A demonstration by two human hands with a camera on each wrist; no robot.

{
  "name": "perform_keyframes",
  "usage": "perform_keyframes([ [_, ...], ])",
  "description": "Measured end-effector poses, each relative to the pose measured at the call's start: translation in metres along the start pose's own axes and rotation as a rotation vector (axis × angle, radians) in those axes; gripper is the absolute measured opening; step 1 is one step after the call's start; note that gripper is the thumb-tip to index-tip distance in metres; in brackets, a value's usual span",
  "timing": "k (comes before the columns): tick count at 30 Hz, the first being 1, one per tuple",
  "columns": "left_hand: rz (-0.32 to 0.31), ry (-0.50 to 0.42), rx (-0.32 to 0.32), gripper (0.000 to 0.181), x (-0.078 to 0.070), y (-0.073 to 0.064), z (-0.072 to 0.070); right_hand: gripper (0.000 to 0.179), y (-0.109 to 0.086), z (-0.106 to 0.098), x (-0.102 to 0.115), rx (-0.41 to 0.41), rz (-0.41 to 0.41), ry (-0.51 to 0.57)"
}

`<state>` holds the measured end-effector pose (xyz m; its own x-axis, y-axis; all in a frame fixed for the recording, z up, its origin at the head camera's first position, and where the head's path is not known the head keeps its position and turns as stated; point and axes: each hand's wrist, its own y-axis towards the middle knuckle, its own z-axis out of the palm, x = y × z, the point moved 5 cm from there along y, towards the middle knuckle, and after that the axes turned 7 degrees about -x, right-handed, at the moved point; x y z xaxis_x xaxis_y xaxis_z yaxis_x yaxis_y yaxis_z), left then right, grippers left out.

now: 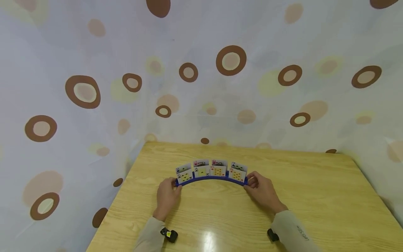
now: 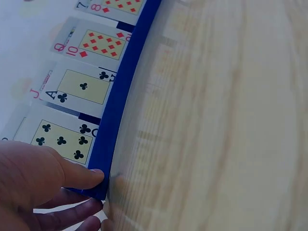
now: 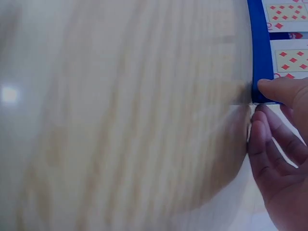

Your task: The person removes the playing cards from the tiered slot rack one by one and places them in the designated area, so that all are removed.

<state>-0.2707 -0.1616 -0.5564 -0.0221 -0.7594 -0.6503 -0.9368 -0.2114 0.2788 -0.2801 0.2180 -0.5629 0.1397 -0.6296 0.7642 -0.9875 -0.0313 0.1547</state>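
A curved blue card holder [image 1: 211,177] stands on the table with playing cards upright in two rows. Its front row shows a clubs card [image 2: 61,140], the ace of clubs [image 1: 201,171] and two diamonds cards; a jack, a queen and a seven peek out behind. At the holder's left end, my left hand [image 1: 167,196] pinches it, thumb on the front face and fingers curled behind the end. My right hand [image 1: 264,192] grips the opposite end likewise, its thumb [image 3: 279,90] pressed on the blue strip [image 3: 262,53] beside a diamonds card.
The wood-grain table [image 1: 214,210] has a glossy surface that mirrors the holder and hands. A white covering with brown and beige spots [image 1: 231,60] rises behind the table and along both sides. Black straps with small devices [image 1: 170,235] sit at my wrists.
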Motion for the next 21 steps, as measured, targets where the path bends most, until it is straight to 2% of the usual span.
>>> perform_keyframes([
  [5,0.014,-0.007,0.028,0.028,-0.008,0.001,0.011,0.030,-0.003,-0.013,-0.007,-0.038,0.021,-0.052],
  [11,0.026,0.007,0.039,0.027,-0.010,0.000,0.016,0.032,-0.010,-0.015,-0.012,-0.068,0.033,-0.072],
  [17,0.090,0.011,0.037,0.025,-0.015,0.002,0.020,0.029,-0.016,-0.018,-0.016,-0.102,0.047,-0.071],
  [21,0.101,0.019,0.039,0.024,-0.017,0.005,0.022,0.030,-0.018,-0.020,-0.018,-0.108,0.066,-0.063],
])
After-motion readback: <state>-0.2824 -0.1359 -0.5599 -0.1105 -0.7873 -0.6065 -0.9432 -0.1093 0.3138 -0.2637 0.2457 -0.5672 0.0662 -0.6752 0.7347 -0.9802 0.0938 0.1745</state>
